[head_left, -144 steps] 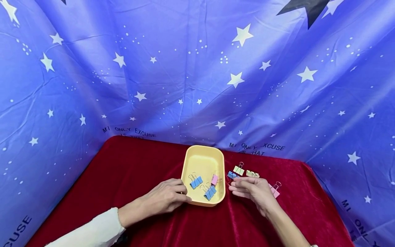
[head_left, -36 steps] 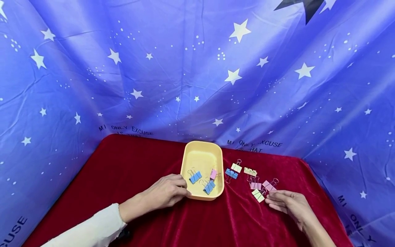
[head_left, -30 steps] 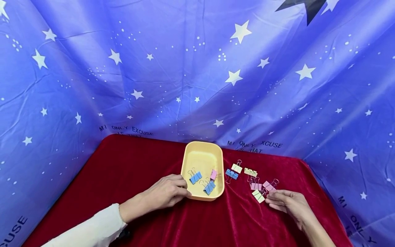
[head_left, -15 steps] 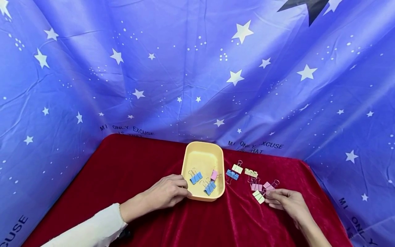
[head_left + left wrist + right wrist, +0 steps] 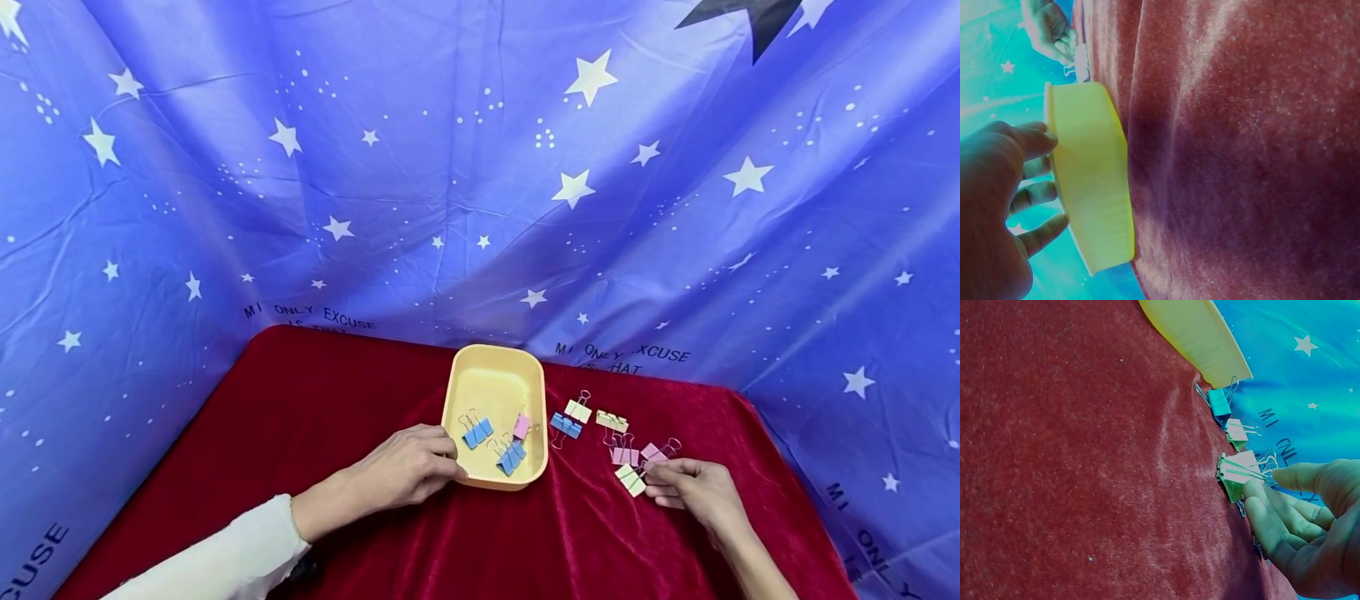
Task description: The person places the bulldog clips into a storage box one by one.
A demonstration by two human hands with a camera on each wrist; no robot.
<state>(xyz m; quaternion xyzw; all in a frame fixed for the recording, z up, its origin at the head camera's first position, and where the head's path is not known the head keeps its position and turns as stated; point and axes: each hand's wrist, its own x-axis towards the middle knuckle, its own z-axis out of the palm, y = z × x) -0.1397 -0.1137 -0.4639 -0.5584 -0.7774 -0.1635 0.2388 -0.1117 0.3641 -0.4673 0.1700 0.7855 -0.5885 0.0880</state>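
Observation:
My left hand [image 5: 408,468] holds the left rim of a yellow plastic tray [image 5: 495,357], its fingertips on the rim in the left wrist view. Inside the tray lie two blue binder clips [image 5: 477,432] and a pink binder clip [image 5: 521,427]. My right hand [image 5: 701,492] is at the right of the table and pinches the wire handles of a pale yellow binder clip [image 5: 631,480] between thumb and fingers. Just behind that clip are two pink binder clips [image 5: 625,456], close to the fingertips. In the right wrist view, the pinched clip [image 5: 1238,472] faces away from the palm.
Between the tray and my right hand sit a blue binder clip [image 5: 566,425] and two more pale yellow binder clips [image 5: 577,410]. A red velvet cloth [image 5: 315,400] covers the table. A blue star-printed curtain [image 5: 420,183] rises behind its far edge and along both sides.
Since the oldest frame, my right hand has gone right, from over the blue clip to the pale yellow clip at the front. During the last second it barely moves. My left hand stays on the tray.

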